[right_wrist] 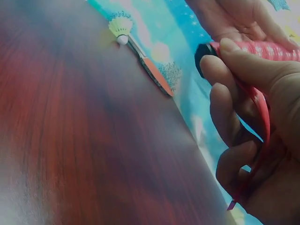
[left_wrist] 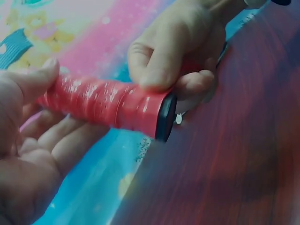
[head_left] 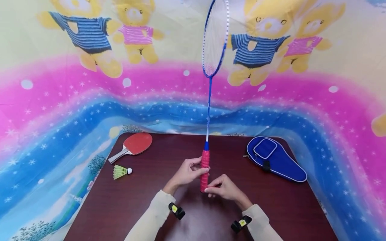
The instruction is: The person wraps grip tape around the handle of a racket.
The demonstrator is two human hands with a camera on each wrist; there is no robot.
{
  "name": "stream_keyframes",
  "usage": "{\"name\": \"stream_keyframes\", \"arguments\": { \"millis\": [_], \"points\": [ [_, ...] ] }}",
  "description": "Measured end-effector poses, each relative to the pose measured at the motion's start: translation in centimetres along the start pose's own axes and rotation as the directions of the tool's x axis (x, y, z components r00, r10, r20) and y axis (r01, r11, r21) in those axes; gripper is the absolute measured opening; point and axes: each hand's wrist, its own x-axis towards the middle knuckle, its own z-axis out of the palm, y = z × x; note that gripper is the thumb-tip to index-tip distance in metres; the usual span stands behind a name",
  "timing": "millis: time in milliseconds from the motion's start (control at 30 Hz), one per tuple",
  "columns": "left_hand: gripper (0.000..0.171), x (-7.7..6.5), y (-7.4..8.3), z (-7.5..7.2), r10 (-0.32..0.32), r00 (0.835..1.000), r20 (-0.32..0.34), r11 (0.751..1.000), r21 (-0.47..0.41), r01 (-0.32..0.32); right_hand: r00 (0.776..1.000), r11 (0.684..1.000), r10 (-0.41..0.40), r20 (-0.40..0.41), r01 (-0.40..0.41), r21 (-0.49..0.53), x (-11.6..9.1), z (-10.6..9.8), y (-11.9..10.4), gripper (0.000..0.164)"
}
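In the head view a blue and white badminton racket stands upright over the table, head at the top. My left hand grips its red wrapped handle between thumb and fingers. Lower down, my right hand pinches at the handle's bottom end. The right wrist view shows a loose strip of red grip tape running from the handle down through the right hand's curled fingers. Beside the right thumb in the left wrist view is the black end cap.
On the table's left lie a red table tennis bat and a yellow-green shuttlecock. A blue zipped bat case lies at the right. Patterned cloth rises behind the dark wooden table and along its sides.
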Motion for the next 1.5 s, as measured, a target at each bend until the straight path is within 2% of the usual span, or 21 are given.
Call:
{"name": "stream_keyframes", "arguments": {
  "millis": [200, 300, 367, 433, 500, 533, 600, 633, 667, 733, 900, 1033, 1200, 1333, 1433, 1500],
  "points": [
    [0.049, 0.0, -0.6, -0.7, 0.056, 0.987, 0.151, 0.987, -0.156, -0.032, 0.999, 1.0, 0.022, 0.028, -0.022, 0.005, 0.0, -0.4, 0.4, 0.01],
    [0.05, 0.1, -0.7, -0.7, 0.06, 0.981, 0.183, 0.981, -0.193, -0.024, 0.999, 0.999, 0.038, 0.022, -0.038, -0.012, 0.1, -0.5, 0.4, 0.011],
    [0.049, 0.0, -0.7, -0.5, 0.047, 0.984, 0.173, 0.982, -0.189, -0.014, 0.999, 0.999, 0.049, 0.003, -0.049, -0.024, 0.1, -0.5, 0.3, 0.011],
    [0.047, 0.0, -0.4, -0.2, 0.037, 0.992, 0.12, 0.994, -0.11, -0.024, 0.999, 0.998, 0.046, -0.025, -0.047, -0.039, 0.1, -0.3, 0.4, 0.009],
    [0.045, -0.1, -0.1, 0.2, 0.032, 0.999, 0.018, 0.999, 0.028, -0.033, 0.997, 0.997, 0.048, -0.059, -0.052, -0.065, 0.1, -0.1, 0.4, 0.009],
    [0.045, -0.1, 0.1, 0.5, 0.036, 0.998, -0.043, 0.994, 0.102, -0.031, 0.996, 0.995, 0.042, -0.075, -0.048, -0.082, 0.1, 0.0, 0.4, 0.009],
    [0.047, 0.0, 0.5, 0.9, 0.044, 0.986, -0.16, 0.976, 0.217, -0.008, 0.994, 0.994, 0.036, -0.104, -0.047, -0.101, 0.1, 0.3, 0.4, 0.01],
    [0.048, 0.0, 0.6, 1.0, 0.049, 0.978, -0.201, 0.968, 0.253, 0.003, 0.992, 0.993, 0.037, -0.117, -0.05, -0.111, 0.1, 0.4, 0.4, 0.01],
    [0.051, 0.0, 0.7, 1.1, 0.042, 0.974, -0.225, 0.967, 0.252, 0.017, 0.992, 0.993, 0.036, -0.125, -0.049, -0.109, 0.1, 0.5, 0.4, 0.01],
    [0.054, 0.1, 0.5, 1.1, 0.039, 0.973, -0.228, 0.97, 0.241, 0.017, 0.992, 0.994, 0.022, -0.123, -0.035, -0.102, 0.0, 0.5, 0.4, 0.008],
    [0.041, 0.3, -0.1, 0.3, 0.037, 0.994, -0.099, 0.98, 0.198, -0.017, 0.999, 0.996, 0.001, -0.045, -0.005, -0.084, -0.3, 0.2, 0.3, 0.007],
    [0.034, 0.4, -0.4, -0.5, 0.03, 1.0, 0.001, 0.994, 0.107, -0.03, 1.0, 0.998, 0.029, 0.012, -0.028, -0.064, -0.2, -0.2, 0.3, 0.01],
    [0.048, 0.4, -0.8, -1.1, 0.024, 0.994, 0.111, 1.0, -0.017, -0.022, 0.995, 0.999, 0.019, 0.097, -0.016, -0.031, -0.3, -0.8, 0.4, 0.015],
    [0.055, 0.5, -1.0, -1.5, 0.028, 0.978, 0.207, 0.994, -0.111, -0.005, 0.986, 1.0, -0.001, 0.164, -0.001, 0.01, -0.2, -0.8, 0.4, 0.016],
    [0.055, 0.6, -1.0, -1.6, 0.026, 0.969, 0.245, 0.988, -0.157, 0.013, 0.981, 1.0, -0.013, 0.194, 0.009, 0.021, -0.1, -0.9, 0.2, 0.017],
    [0.055, 0.6, -1.0, -1.5, 0.025, 0.969, 0.245, 0.984, -0.177, 0.019, 0.982, 1.0, -0.011, 0.187, 0.008, 0.016, -0.1, -0.9, 0.3, 0.018]
  ]
}}
